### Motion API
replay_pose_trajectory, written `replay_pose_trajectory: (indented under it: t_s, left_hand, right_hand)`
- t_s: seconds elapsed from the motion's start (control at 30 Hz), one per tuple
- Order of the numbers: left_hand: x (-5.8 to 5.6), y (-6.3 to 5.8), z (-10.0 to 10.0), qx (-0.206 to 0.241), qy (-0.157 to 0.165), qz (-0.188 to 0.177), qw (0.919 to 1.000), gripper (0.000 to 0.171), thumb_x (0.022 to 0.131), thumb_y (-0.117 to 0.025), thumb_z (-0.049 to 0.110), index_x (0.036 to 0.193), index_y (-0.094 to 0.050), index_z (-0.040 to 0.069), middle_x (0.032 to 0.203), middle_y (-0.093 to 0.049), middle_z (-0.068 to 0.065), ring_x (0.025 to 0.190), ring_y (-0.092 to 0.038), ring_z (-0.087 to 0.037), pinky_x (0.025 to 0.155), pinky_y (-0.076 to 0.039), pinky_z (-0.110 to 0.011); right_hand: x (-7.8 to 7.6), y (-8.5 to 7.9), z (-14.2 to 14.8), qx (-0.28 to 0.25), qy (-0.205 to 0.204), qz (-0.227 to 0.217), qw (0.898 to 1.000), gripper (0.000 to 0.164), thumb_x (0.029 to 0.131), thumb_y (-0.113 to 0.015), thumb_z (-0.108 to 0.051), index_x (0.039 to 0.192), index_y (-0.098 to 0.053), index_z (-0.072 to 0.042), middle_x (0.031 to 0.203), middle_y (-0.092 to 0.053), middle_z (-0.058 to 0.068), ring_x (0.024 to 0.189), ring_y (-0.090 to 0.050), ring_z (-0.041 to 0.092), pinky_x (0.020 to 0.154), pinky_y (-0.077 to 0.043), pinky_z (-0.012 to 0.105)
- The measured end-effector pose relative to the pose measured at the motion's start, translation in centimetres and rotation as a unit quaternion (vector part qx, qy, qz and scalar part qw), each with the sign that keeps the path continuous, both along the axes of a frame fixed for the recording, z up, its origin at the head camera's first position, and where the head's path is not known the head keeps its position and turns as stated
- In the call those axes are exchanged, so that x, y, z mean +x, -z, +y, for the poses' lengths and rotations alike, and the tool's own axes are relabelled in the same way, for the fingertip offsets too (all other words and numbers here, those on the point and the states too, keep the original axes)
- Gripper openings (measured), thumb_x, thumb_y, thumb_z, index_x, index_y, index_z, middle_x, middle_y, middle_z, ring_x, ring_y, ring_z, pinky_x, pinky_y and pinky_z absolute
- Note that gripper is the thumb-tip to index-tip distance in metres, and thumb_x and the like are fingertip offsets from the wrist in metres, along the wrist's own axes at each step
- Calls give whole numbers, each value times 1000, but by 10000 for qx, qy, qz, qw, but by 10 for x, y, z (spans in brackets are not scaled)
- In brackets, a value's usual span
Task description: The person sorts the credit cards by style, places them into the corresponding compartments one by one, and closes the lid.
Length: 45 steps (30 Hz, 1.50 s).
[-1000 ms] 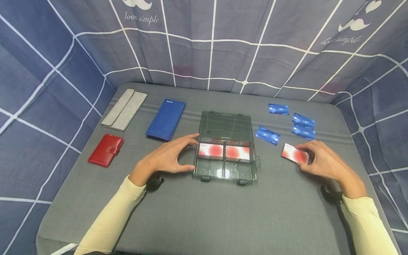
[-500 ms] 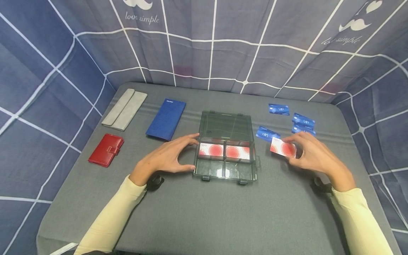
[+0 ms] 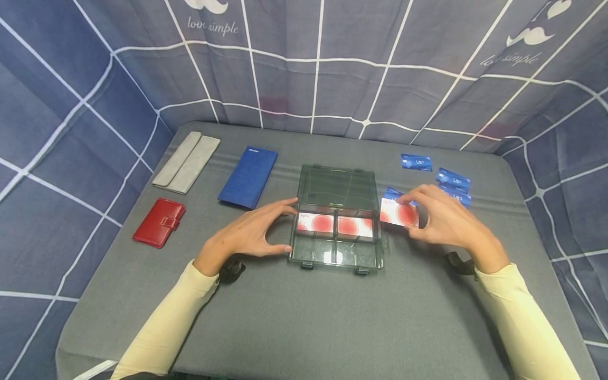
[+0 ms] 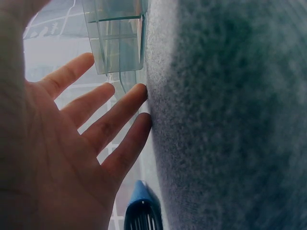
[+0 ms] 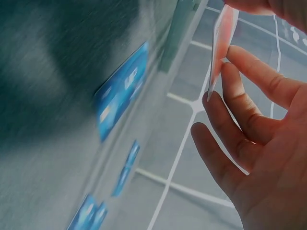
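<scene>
My right hand (image 3: 446, 216) pinches a white card (image 3: 399, 212) with red circles between thumb and fingers, above the table and just right of the green see-through divider box (image 3: 338, 189). In the right wrist view the card (image 5: 222, 43) appears nearly edge-on. The box lies with its lid folded back. Two similar cards, a left one (image 3: 315, 222) and a right one (image 3: 354, 227), lie in its upper compartments. At the box's left side, my left hand (image 3: 244, 235) has thumb and fingertips right at the edge; its fingers are spread in the left wrist view.
Several blue VIP cards (image 3: 416, 162) lie at the back right; the nearest (image 3: 392, 193) is partly covered by the held card. Left of the box are a blue folder (image 3: 248, 177), a grey folding wallet (image 3: 186, 162) and a red wallet (image 3: 158, 222). A curtain (image 3: 290, 68) surrounds the table.
My right hand has carried the white and red card leftward and slightly away from me, from the table's right side to near the box. The left hand and box stay put.
</scene>
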<state>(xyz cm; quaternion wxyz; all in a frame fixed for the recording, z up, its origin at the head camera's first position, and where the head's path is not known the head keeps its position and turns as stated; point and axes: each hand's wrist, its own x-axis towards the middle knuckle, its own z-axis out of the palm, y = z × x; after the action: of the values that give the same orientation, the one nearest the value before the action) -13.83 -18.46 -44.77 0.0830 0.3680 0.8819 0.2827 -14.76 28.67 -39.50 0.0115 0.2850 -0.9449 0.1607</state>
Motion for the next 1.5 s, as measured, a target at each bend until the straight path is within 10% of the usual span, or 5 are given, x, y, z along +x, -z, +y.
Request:
replay_pose_trajectory:
  t_s: [0.93, 1.5]
  left_hand:
    - [0, -1, 1, -6, -14, -3, 10000, 81, 89, -81, 60, 151, -56, 15, 174, -35, 0, 157, -40, -21, 123, -39, -51]
    - [1, -1, 2, 6, -34, -28, 10000, 80, 88, -83, 58, 151, -55, 17, 175, -34, 1, 156, -40, -20, 124, -38, -50]
  right_hand:
    - [-13, 8, -104, -68, -1415, 256, 9896, 53, 74, -84, -22, 125, -75, -12, 102, -64, 1, 96, -57, 21, 79, -49, 38]
    - [-19, 1, -142, 358, -1480, 235, 9881, 51, 75, -85, -24, 124, -75, -12, 101, -62, 2, 95, -59, 23, 76, -52, 37]
